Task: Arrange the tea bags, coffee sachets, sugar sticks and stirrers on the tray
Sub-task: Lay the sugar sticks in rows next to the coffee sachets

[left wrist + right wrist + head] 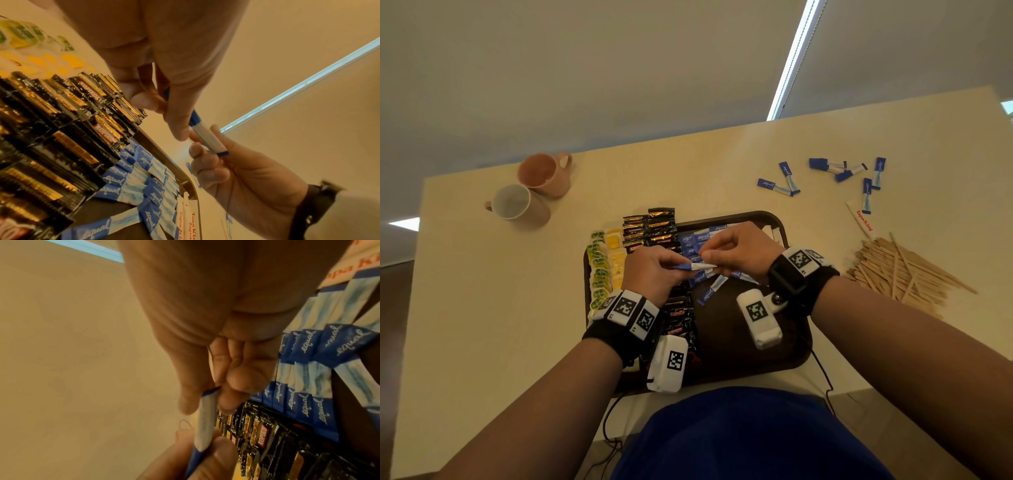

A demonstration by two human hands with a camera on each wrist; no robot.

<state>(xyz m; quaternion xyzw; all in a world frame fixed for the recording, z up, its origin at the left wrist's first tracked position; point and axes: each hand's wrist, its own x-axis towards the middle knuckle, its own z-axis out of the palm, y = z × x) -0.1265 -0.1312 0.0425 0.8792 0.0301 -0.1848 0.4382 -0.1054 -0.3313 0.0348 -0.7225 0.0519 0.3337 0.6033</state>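
**Two hands, one sugar stick, and a crowded tray below**

Both of my hands share a single blue-and-white sugar stick (pixel 693 266), held level just above the dark tray (pixel 796 346). My left hand (pixel 654 270) pinches the blue end between thumb and fingers; my right hand (pixel 739 251) pinches the pale end the same way, the other fingers curled in behind.

Directly under my knuckles lie the sugar sticks already on the tray (pixel 702 240), overlapping in rough rows, with one stray lying askew (pixel 710 291) just nearer to me than my right hand. Beyond my left hand's outer side run the black coffee sachets (pixel 650 229), then the yellow and green tea bags (pixel 602 263) at the tray's left edge. Far out past my right wrist, more loose sugar sticks (pixel 825 174) and a heap of wooden stirrers (pixel 904 270) wait on the table (pixel 482 291); two mugs (pixel 530 192) stand well off beyond my left hand.

My worry from here: the wrapper is thin paper, and two hands pulling or twisting against each other could tear it and spill sugar over the tidy rows. Lowering it carelessly, my fingers could nudge the overlapped sticks out of line or shove the nearest coffee sachets. If one hand lets go early, the stick may swing and land crooked like the stray one.
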